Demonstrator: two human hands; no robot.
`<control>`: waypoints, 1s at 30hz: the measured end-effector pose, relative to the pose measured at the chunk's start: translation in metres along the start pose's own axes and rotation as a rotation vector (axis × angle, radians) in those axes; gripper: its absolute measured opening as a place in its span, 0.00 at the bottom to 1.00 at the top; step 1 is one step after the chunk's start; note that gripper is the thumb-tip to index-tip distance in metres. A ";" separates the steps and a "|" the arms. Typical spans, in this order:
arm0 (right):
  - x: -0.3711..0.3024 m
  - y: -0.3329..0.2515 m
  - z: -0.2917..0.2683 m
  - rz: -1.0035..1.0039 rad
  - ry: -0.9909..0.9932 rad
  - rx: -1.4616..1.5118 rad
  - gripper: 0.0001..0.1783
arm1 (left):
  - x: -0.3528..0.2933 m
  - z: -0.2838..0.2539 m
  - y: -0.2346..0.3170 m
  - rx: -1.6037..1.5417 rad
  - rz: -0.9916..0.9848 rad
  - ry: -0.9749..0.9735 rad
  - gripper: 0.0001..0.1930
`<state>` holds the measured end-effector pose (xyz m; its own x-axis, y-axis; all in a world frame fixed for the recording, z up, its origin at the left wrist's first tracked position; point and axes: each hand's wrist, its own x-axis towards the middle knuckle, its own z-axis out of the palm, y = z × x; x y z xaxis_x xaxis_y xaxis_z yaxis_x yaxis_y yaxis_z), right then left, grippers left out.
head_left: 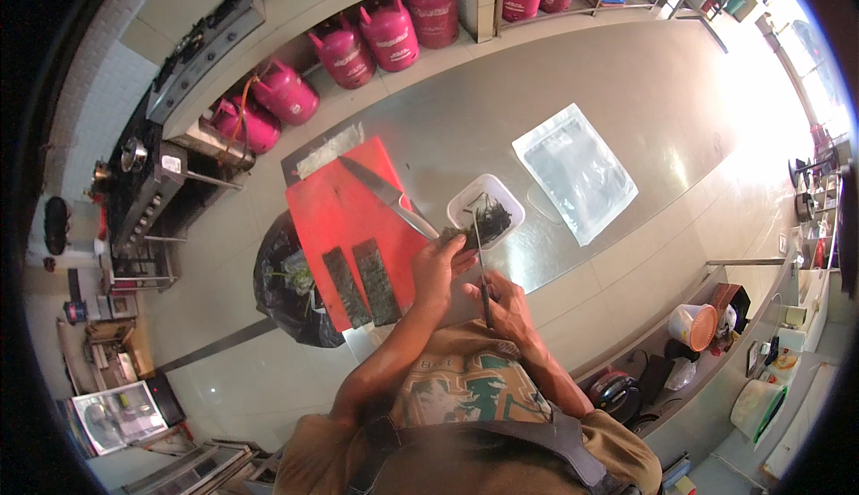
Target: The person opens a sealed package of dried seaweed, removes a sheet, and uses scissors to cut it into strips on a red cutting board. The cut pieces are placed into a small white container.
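My left hand (435, 271) pinches a small stack of dark seaweed (457, 234) at the near edge of a white plastic tub (513, 198). In my right hand (510, 309) is a pair of scissors (484, 273), its dark handle in my fingers and its blades pointing over the tub. Thin dark seaweed strips (495, 219) lie inside the tub. To the left, two dark seaweed sheets (377, 282) rest side by side on a red cutting board (318, 213). A large knife (386, 192) lies across that board, its handle end close to my left hand.
A clear plastic pouch (577, 173) lies right of the tub on the steel table (456, 128). Crumpled clear plastic (329, 152) sits at the board's far edge. A black bag (273, 267) hangs left of the board. Pink gas cylinders (391, 34) stand under the far counter.
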<state>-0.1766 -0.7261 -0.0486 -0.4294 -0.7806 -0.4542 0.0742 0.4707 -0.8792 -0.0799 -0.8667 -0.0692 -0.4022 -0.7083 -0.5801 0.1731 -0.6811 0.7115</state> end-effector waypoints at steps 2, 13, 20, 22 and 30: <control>0.003 0.010 0.001 -0.004 0.023 -0.014 0.33 | 0.001 0.000 0.001 -0.003 -0.011 0.006 0.15; 0.001 0.008 0.000 0.038 -0.056 0.090 0.33 | -0.001 0.005 0.009 -0.027 -0.003 0.022 0.13; 0.005 0.008 0.002 -0.046 0.007 -0.023 0.32 | 0.003 0.005 0.006 0.010 0.018 0.006 0.13; 0.006 0.011 0.004 -0.047 0.026 -0.026 0.32 | 0.006 0.005 0.004 0.008 0.021 -0.001 0.13; 0.003 0.019 0.007 0.033 0.044 0.066 0.31 | 0.008 0.007 0.004 -0.011 0.016 0.007 0.13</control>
<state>-0.1702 -0.7227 -0.0679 -0.4649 -0.7458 -0.4772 0.1472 0.4663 -0.8723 -0.0891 -0.8738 -0.0687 -0.3930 -0.7207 -0.5711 0.1893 -0.6712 0.7167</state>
